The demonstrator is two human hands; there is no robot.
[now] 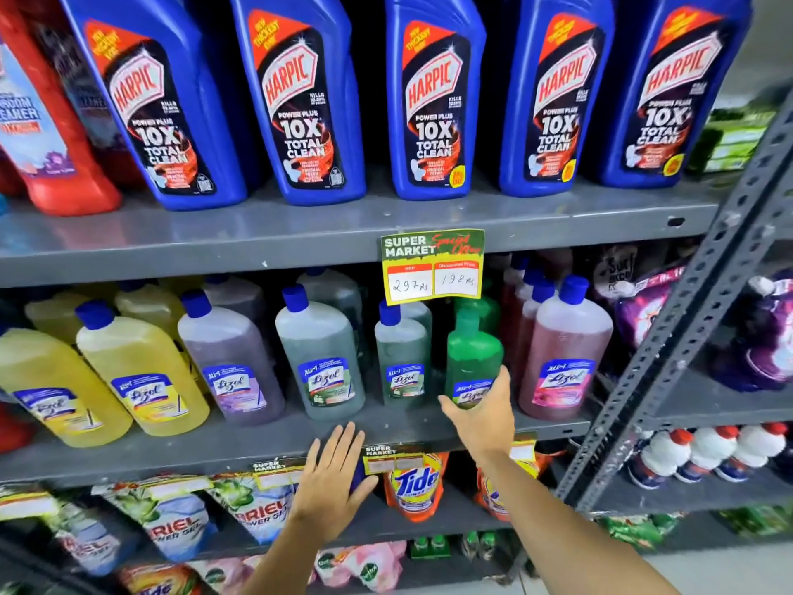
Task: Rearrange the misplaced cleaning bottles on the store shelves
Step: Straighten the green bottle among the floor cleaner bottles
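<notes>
A green Lizol bottle (472, 358) with a green cap stands on the middle shelf (240, 453), between a small grey-green Lizol bottle (401, 358) and a pink one (564, 354). My right hand (482, 416) is spread against its lower front, thumb to the left and fingers to the right, not closed around it. My left hand (332, 480) lies flat with fingers stretched at the shelf's front edge. A dark blue thing (358, 468) shows between its thumb and forefinger; I cannot tell whether it is held.
Blue Harpic bottles (433, 100) line the top shelf beside a red bottle (55, 135). Yellow (137, 371), purple (231, 362) and grey-green (319, 354) Lizol bottles fill the middle shelf. A price card (433, 266) hangs there. Tide (414, 483) and Ariel pouches sit below. A slotted metal upright (686, 328) stands to the right.
</notes>
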